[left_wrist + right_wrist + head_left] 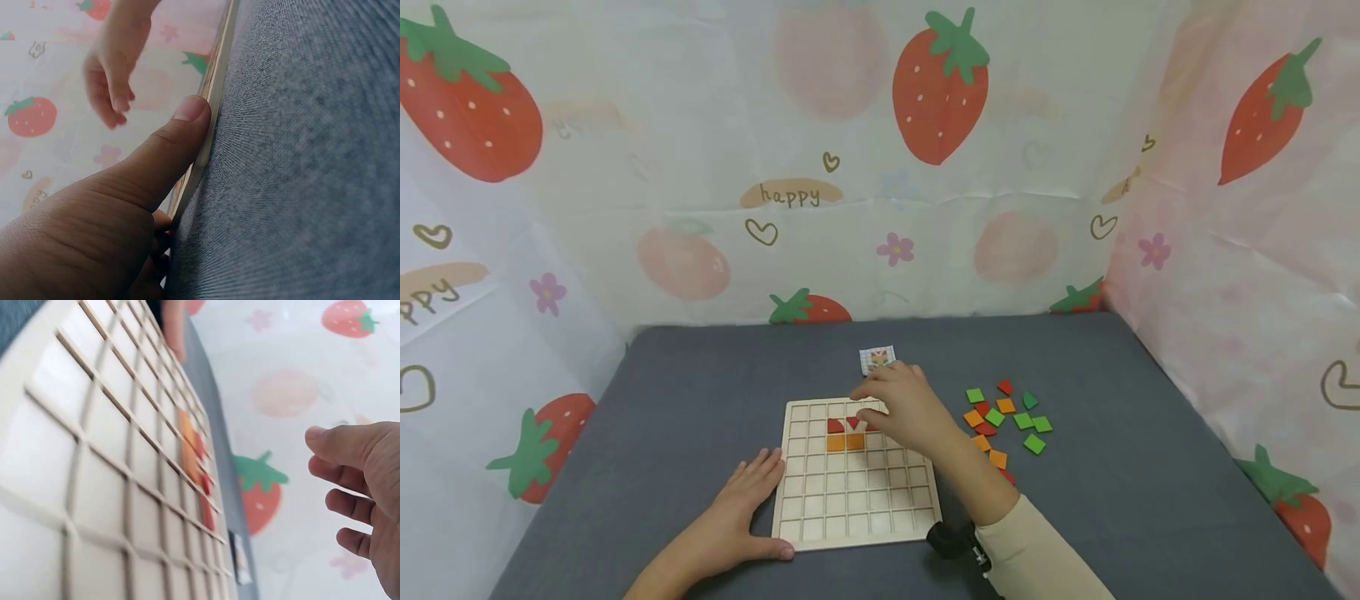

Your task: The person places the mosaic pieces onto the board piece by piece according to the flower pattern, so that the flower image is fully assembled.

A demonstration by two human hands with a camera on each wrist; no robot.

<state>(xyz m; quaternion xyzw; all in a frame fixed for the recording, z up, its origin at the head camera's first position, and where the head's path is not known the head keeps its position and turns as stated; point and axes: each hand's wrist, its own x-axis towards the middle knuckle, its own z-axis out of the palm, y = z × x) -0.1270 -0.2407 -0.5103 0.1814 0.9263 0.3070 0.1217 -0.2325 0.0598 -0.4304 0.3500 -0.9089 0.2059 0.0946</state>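
My left hand (737, 521) touches the near-left part of a wooden grid board (825, 505), fingertips at its left edge and thumb at the near corner. In the left wrist view, the thumb (169, 147) lies against the board's rim (212, 103). Above the board's far part hovers my right hand (906, 408), loosely curved, with nothing visible between thumb and fingers. Red tiles (835, 426) sit in one row of cells, partly hidden by that hand. Two orange tiles (846, 442) lie in the row nearer me.
Right of the board, loose green tiles (1023, 421), orange tiles (997, 459) and red tiles (1004, 387) are scattered on the grey cloth (1120, 467). A small patterned card (876, 357) lies beyond the board. Strawberry-printed curtains (700, 167) enclose the table.
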